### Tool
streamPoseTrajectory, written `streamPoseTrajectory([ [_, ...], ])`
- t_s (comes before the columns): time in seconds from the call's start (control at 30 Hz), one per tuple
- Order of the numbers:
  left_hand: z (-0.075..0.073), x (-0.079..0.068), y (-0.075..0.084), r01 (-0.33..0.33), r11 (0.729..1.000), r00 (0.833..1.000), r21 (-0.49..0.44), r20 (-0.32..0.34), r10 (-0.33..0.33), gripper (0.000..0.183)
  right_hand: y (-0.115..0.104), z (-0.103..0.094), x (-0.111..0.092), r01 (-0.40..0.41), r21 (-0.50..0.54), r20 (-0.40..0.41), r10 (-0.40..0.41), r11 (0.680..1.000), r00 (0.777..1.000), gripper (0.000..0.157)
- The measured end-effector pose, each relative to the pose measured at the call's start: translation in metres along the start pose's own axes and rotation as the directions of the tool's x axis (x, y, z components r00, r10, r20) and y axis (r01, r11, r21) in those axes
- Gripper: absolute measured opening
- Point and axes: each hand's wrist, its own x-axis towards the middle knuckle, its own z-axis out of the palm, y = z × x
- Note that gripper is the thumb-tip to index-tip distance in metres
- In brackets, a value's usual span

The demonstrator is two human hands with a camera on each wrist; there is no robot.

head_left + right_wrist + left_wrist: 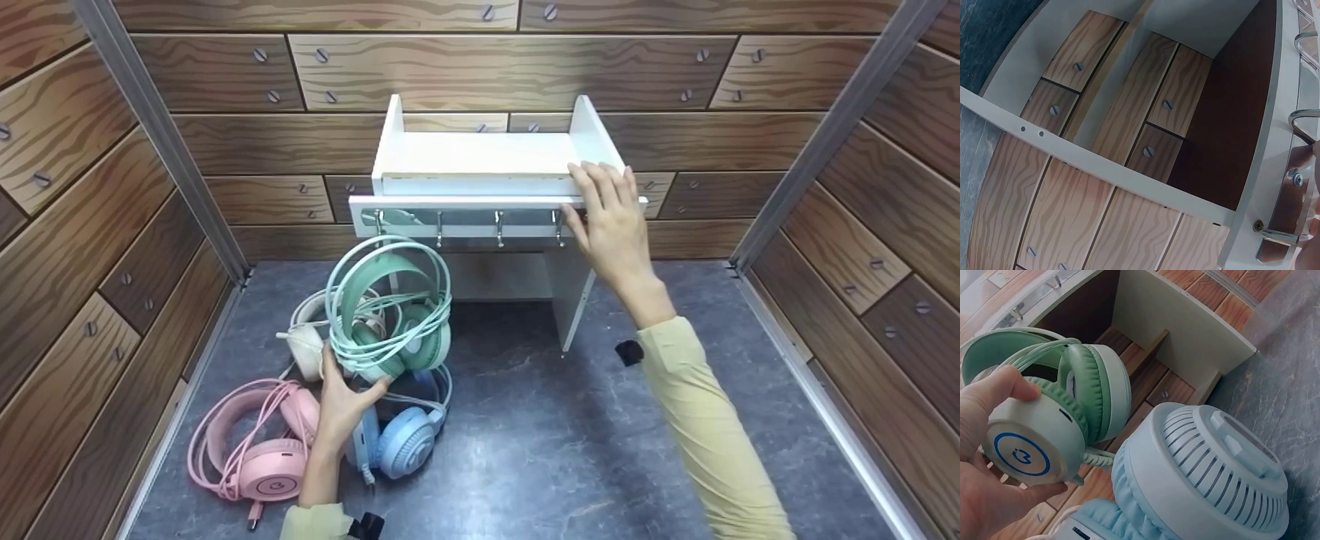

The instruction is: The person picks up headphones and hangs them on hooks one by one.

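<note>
Presently, your left hand (347,401) grips the green headphones (418,337), probably light; hold the likely stiff earcup shell (1023,458). Your right hand (611,229) rests, fingers mostly straight, on the white shelf (480,154).

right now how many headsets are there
4: green headset in the left hand, white headset partly behind it, pink headset left of that hand, blue headset to its right.
</note>
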Motion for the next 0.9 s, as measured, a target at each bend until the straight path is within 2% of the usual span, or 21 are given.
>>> streamPoseTrajectory([
  [0.27,0.000,0.012,-0.007,-0.002,0.997,1.000,-0.081,-0.027,0.000,0.104,0.000,0.001,0.000,0.007,-0.007,0.000,-0.007,1.000,1.000,0.052],
  [0.47,0.002,0.022,-0.012,0.018,0.991,1.000,-0.131,-0.005,-0.019,0.104,0.000,0.000,0.000,0.003,-0.015,-0.001,-0.003,1.000,1.000,0.052],
  [0.6,0.005,0.026,-0.017,0.040,0.990,0.999,-0.136,0.006,-0.039,0.100,0.001,0.001,0.000,0.005,-0.016,-0.006,-0.005,1.000,1.000,0.051],
  [0.77,0.010,0.029,-0.021,0.054,0.986,0.998,-0.160,-0.016,-0.057,0.091,0.000,0.002,0.000,0.000,-0.010,0.004,0.000,1.000,1.000,0.052],
  [0.9,0.011,0.031,-0.020,0.035,0.982,0.999,-0.185,-0.033,-0.042,0.087,0.001,0.001,-0.001,-0.003,-0.008,0.003,0.003,1.000,1.000,0.052],
])
